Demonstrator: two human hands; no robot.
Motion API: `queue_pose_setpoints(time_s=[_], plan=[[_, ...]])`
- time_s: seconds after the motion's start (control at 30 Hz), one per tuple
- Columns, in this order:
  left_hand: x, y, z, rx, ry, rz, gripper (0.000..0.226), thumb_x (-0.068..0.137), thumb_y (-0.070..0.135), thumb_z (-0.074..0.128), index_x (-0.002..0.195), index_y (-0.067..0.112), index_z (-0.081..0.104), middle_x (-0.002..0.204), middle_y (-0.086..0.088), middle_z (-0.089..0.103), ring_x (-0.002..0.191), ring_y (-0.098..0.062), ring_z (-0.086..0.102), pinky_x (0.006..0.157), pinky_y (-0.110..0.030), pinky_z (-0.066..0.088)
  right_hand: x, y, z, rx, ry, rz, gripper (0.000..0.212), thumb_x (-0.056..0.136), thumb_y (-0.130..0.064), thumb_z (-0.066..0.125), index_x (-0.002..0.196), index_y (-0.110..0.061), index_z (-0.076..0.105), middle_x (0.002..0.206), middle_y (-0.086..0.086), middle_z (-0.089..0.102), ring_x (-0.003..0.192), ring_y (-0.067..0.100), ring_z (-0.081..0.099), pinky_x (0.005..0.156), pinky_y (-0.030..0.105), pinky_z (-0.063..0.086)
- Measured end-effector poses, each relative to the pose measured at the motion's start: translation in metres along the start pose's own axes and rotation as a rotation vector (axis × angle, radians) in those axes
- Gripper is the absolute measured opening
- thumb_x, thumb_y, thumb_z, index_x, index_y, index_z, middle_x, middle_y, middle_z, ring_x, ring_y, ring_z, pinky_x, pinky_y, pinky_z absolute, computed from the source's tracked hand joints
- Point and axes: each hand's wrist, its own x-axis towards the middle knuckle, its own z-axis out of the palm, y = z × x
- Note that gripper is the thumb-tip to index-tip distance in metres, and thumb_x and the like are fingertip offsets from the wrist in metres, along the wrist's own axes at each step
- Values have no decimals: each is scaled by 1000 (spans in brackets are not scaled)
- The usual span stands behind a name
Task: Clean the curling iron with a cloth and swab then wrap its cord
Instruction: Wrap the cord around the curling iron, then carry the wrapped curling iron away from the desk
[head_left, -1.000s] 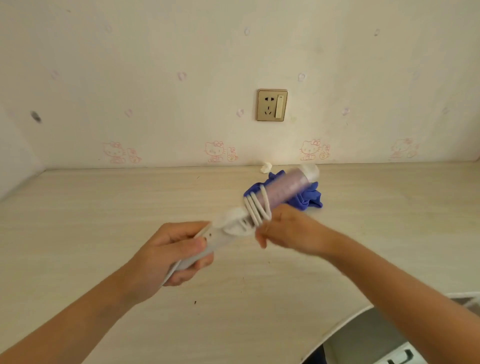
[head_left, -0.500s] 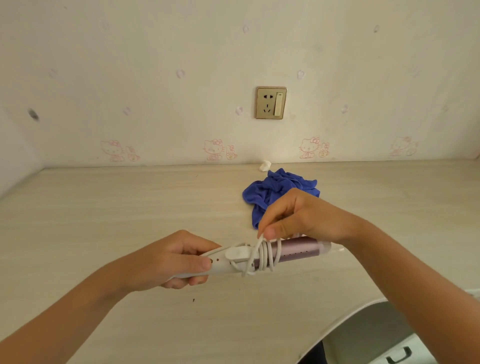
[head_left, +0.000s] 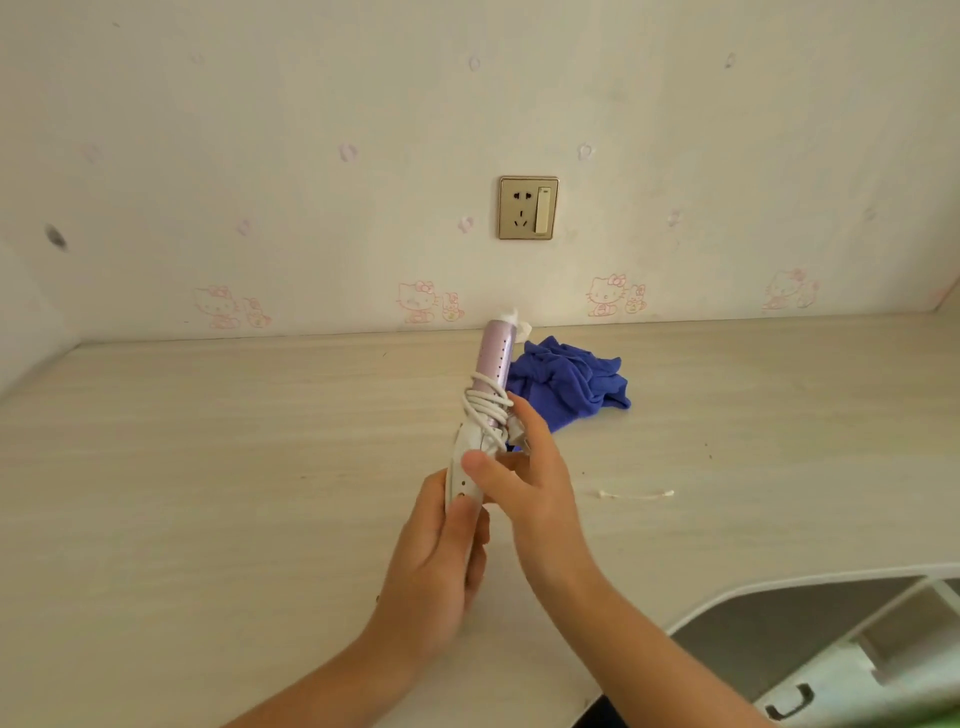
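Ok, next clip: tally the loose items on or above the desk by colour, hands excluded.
White and lilac: 1, the curling iron with its cord, held by the left hand and right hand.
Blue: 1, the cloth.
White: 2, the swab and a small wad by the wall.
Total: 4.
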Motion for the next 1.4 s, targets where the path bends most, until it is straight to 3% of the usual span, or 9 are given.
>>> queue_pose_setpoints(time_s=[0.13, 0.23, 0.3, 0.5, 0.67, 0.77, 1.07, 1.27, 1.4], plan=[[-7, -4, 12, 246, -16, 56, 19, 110, 34, 35, 114, 38, 52, 60, -1, 61, 44, -18, 53, 42, -41, 46, 0, 6, 8, -97, 132, -29, 67, 75, -36, 76, 139, -31, 55, 126, 1, 65, 100, 16, 63, 83, 30, 56], [-9, 7, 3, 391, -96, 122, 18, 105, 43, 40, 112, 41, 57, 77, -2, 71, 65, -20, 69, 62, -50, 57, 6, 2, -3, -162, 128, -84, 54, 74, -30, 74, 127, -33, 63, 110, 1, 71, 91, 22, 66, 78, 34, 57], [-9, 16, -12, 499, -95, 206, 31, 102, 51, 44, 115, 33, 65, 92, 7, 72, 86, -20, 71, 76, -42, 56, 10, -1, -24, -243, 121, -116, 48, 73, -30, 74, 120, -38, 65, 102, -5, 73, 87, 23, 67, 76, 36, 58], [-21, 19, -83, 954, -53, 179, 57, 93, 71, 43, 134, 33, 58, 130, 25, 55, 128, 0, 50, 107, -31, 41, 0, 5, -109, -707, 74, 2, 67, 67, -50, 71, 132, -46, 55, 115, -16, 61, 92, 5, 63, 76, 26, 51], [-51, 1, -91, 1284, -187, 70, 87, 83, 87, 32, 153, 35, 40, 160, 12, 33, 151, -11, 22, 125, -38, 13, -19, 13, -133, -907, 69, 14, 65, 75, -43, 74, 137, -41, 54, 110, -15, 57, 91, 0, 59, 75, 27, 49], [-55, -1, -88, 1367, -227, -2, 100, 77, 96, 18, 159, 38, 26, 170, 10, 15, 157, -9, 1, 127, -39, -3, -28, 14, -133, -963, 77, 18, 64, 76, -44, 74, 137, -41, 53, 110, -16, 56, 92, 0, 59, 80, 36, 52], [-61, 3, -54, 1391, -111, -146, 104, 72, 97, 18, 160, 43, 15, 173, 6, -2, 156, -11, -17, 126, -44, -7, -30, 18, -138, -864, 52, 26, 61, 79, -40, 77, 135, -42, 54, 112, -17, 59, 94, -3, 58, 73, 22, 45], [-65, 1, -47, 1397, -107, -172, 98, 80, 94, 26, 159, 37, 28, 173, 2, 11, 158, -15, -2, 127, -44, 2, -29, 25, -138, -732, 34, 44, 66, 68, -53, 72, 131, -52, 54, 116, -21, 63, 94, -5, 62, 69, 23, 51], [-68, 1, -45, 1371, -81, -181, 93, 81, 88, 41, 155, 32, 40, 170, 0, 22, 158, -19, 10, 127, -45, 6, -32, 27, -139, -671, 51, 76, 69, 69, -48, 76, 134, -51, 52, 126, -19, 62, 109, -1, 63, 85, 26, 54]])
